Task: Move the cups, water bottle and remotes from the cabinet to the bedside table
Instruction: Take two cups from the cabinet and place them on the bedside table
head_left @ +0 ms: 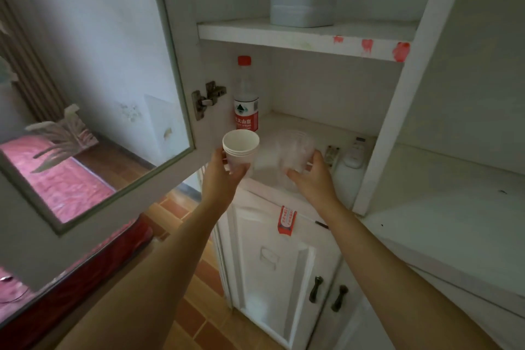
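My left hand (224, 167) grips a stack of white paper cups (241, 150) at the front edge of the open cabinet's lower shelf (284, 122). My right hand (312, 176) is closed around a blurred stack of clear plastic cups (289, 150) just to the right. A water bottle (246, 99) with a red cap and red label stands upright at the shelf's back left. Two remotes lie at the shelf's right side: a small grey one (331, 154) and a white one (353, 156).
The glass cabinet door (93, 94) hangs open to the left, close beside my left arm. A white lidded box (302, 8) sits on the upper shelf. Lower cabinet doors (272, 264) are shut. A bed with a red cover (56, 179) lies at the left.
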A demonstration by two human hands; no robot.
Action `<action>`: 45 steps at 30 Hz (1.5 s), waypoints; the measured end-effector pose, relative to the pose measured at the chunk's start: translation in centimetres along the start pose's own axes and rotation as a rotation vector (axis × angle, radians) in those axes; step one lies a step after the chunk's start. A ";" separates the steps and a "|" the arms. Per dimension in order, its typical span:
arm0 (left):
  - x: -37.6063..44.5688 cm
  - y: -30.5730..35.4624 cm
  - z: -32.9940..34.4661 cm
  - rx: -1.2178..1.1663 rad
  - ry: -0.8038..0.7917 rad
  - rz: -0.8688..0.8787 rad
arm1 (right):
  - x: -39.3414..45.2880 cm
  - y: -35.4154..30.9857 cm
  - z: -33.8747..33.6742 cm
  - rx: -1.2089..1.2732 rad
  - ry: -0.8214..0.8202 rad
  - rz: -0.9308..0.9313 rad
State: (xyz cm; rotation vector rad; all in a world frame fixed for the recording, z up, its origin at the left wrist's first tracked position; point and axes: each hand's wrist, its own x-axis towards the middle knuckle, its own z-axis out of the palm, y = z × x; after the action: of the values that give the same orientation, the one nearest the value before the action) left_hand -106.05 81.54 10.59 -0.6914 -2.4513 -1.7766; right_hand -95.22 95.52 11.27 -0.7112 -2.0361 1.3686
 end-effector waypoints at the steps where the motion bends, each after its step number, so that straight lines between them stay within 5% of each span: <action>1: -0.8 0.0 -0.5 0.003 0.009 0.010 | -0.8 -0.1 -0.1 -0.007 -0.001 -0.005; 20: -25.8 -0.6 -14.7 0.054 0.173 -0.027 | -25.7 -2.7 -0.8 0.000 -0.228 -0.033; 45: -63.3 6.3 -22.7 0.361 0.845 -0.389 | -50.3 -2.5 -5.6 0.105 -0.908 -0.250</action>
State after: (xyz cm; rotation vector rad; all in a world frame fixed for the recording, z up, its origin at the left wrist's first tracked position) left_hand -51.84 41.50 6.08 0.5029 -2.2295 -1.2393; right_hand -56.77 62.85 6.90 0.2936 -2.5510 1.8124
